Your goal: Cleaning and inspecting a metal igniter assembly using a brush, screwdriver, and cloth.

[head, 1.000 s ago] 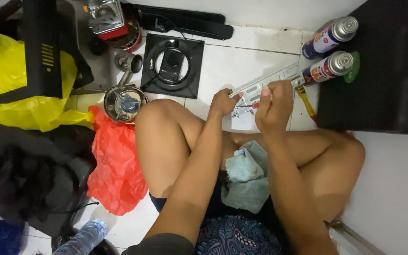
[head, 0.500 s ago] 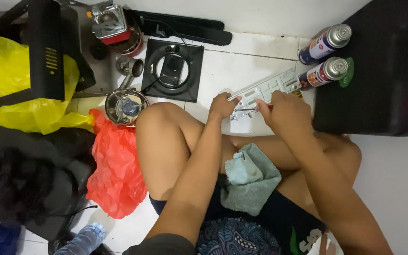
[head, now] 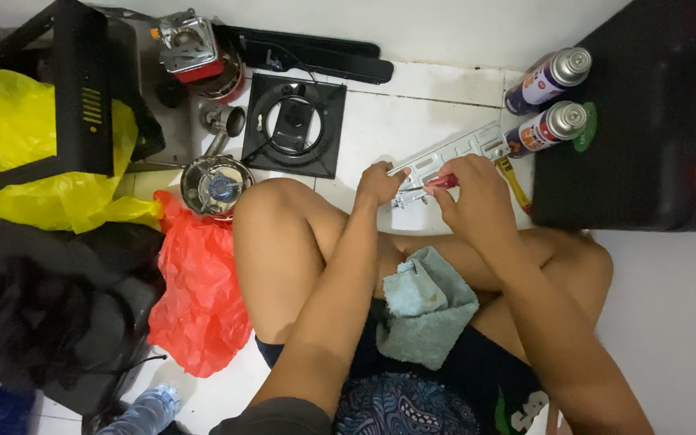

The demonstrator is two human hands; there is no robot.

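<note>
I sit cross-legged on a white tiled floor. My left hand (head: 378,184) pinches the near end of a long silver metal bracket (head: 454,153) that lies on the floor in front of my knees. My right hand (head: 477,197) is closed on a red-handled screwdriver (head: 438,183), whose tip points left at the bracket beside my left fingers. A pale blue-green cloth (head: 424,306) rests in my lap.
Two spray cans (head: 547,103) lie beside a black plastic case (head: 646,113) at the right. A black square burner plate (head: 294,125), a round metal burner (head: 217,185), a black stove body (head: 78,97), yellow (head: 18,161) and red (head: 199,298) bags sit to the left.
The view shifted slightly. My right hand moved down and left along the bracket, bringing the screwdriver close to my left hand.
</note>
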